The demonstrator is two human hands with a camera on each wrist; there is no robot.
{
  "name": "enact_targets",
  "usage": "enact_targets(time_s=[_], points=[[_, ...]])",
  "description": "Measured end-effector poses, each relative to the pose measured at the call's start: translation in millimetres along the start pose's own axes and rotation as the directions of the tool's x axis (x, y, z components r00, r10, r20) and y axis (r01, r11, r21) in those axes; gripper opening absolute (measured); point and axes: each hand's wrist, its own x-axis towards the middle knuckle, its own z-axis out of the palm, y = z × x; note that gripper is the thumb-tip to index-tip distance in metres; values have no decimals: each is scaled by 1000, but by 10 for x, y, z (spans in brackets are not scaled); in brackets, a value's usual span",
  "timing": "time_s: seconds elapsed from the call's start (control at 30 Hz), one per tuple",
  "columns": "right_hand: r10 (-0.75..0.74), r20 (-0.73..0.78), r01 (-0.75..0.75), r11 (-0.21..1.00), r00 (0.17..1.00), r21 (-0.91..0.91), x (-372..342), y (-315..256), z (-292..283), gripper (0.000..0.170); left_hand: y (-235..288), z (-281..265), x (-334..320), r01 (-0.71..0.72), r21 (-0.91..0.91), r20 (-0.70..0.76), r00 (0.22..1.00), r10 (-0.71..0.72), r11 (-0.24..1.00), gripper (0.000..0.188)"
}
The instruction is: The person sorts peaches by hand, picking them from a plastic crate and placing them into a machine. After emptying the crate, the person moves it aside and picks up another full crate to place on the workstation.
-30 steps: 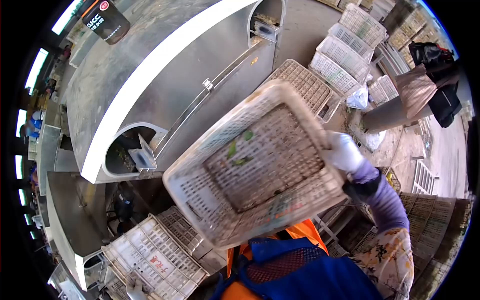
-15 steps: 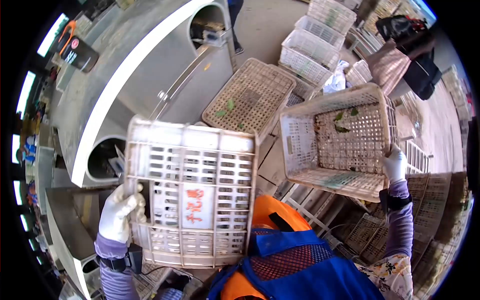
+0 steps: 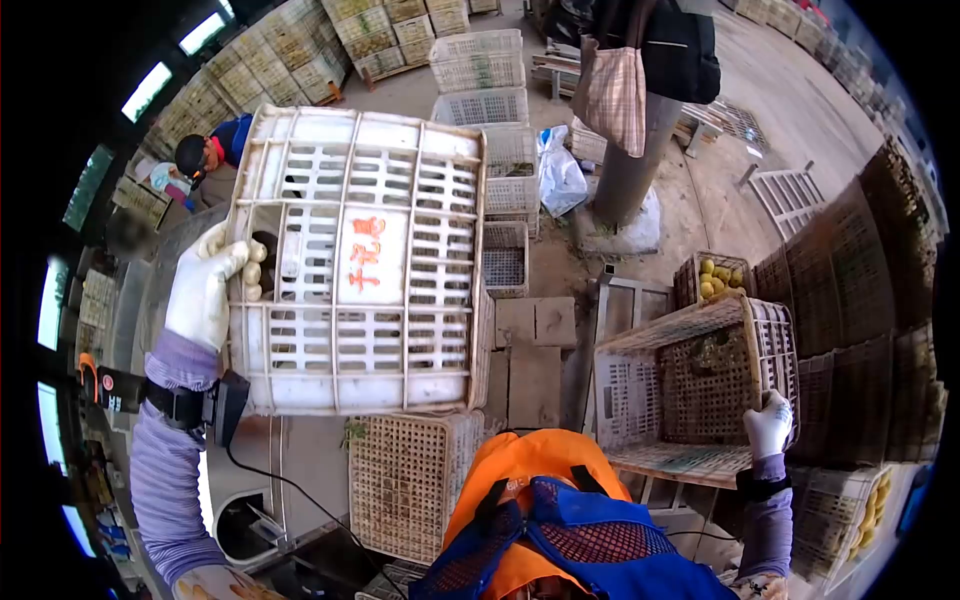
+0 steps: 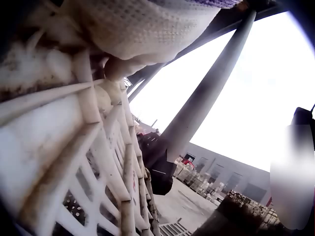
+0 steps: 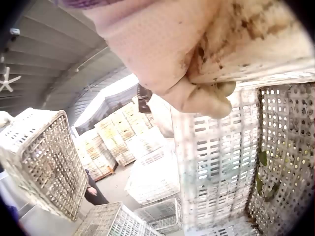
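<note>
My gloved left hand grips the side of a white plastic crate with red characters on its panel. Its fingers curl through an opening, and the crate is raised in front of me, its ribbed face toward the head camera. On the right, my gloved right hand holds the rim of a second, dirtier crate, tipped so its inside shows. In the right wrist view, a few green leaves lie inside this crate, and the right fingers curl over its edge.
Another crate sits below the left one. Stacked crates stand ahead, near a pillar hung with bags. A crate of yellow fruit is beyond the right crate. A person bends at the left.
My left hand has taken hold of the red-lettered crate and raised it. The right-hand crate has swung from the middle out to my right. The head view has turned rightward.
</note>
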Motion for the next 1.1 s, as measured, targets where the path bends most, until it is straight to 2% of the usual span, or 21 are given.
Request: enact_targets(time_s=[0.07,0.17,0.27,0.37,0.43,0.5,0.53,0.57,0.63,0.67,0.7,0.73,0.77,0.8,0.83,0.87,0.9,0.93,0.97,1.03,1.1], points=[[139,41,-140,990,990,27,109,-30,327,15,-161,331,1065,-67,-46,19,998,68,997,22],[275,13,-275,959,961,69,-41,-29,251,21,-233,776,2060,-125,-126,65,989,134,984,23],[370,-39,-365,925,928,104,-176,-126,159,17,-291,1198,3000,-145,-38,44,988,146,989,30],[500,-60,-478,852,864,214,-279,-304,238,14,-910,1390,4085,-127,65,9,992,126,990,31],[554,-58,-537,824,831,183,-128,-696,195,16,-1246,1592,4601,-139,133,11,990,139,981,32],[581,-43,-561,801,813,211,-6,-809,305,18,-1712,1758,5184,-53,208,65,997,41,977,33],[584,-36,-567,799,811,200,115,-883,303,19,-2112,1867,5521,-183,564,90,983,161,805,41],[587,-26,-573,797,809,189,189,-966,321,20,-2488,1984,5835,-244,834,113,954,279,495,49],[586,-14,-570,793,810,213,339,-1192,366,23,-1958,2801,4623,-249,889,135,944,300,384,75],[592,2,-579,789,806,206,408,-1314,385,25,-2074,3082,4262,-224,830,172,974,148,511,88],[597,15,-587,784,802,202,484,-1456,447,26,-2360,3276,4017,-226,751,238,969,65,621,86],[591,3,-580,790,807,197,552,-1595,509,27,-2676,3485,3650,-194,640,335,941,-42,743,84],[582,-15,-569,799,813,192,677,-1712,489,28,-2973,3656,3225,-47,517,426,880,-209,855,82],[569,-2,-555,803,822,215,787,-1893,430,27,-3311,3762,2751,240,400,511,743,-432,885,80],[556,10,-542,806,831,238,910,-2071,328,27,-3541,3820,2288,589,292,579,519,-629,754,78],[544,18,-531,810,839,251,1012,-2191,272,26,-3723,3842,1928,862,194,609,268,-746,468,76],[535,25,-521,811,844,266,1113,-2293,221,25,-3897,3858,1680,975,132,617,59,-785,177,74],[509,50,-501,817,859,287,1239,-2395,148,27,-4048,3870,1505,992,99,595,-124,-794,-80,72],[480,75,-477,821,874,312,1352,-2485,118,28,-4176,3906,1433,985,72,570,-168,-804,-154,70],[371,2,-353,883,929,308,1545,-2580,242,29,-4368,3984,1469,991,43,562,-126,-817,-123,51],[305,16,-288,879,952,379,1829,-2799,168,28,-4099,3994,1601,970,-205,671,237,-703,131,48]])
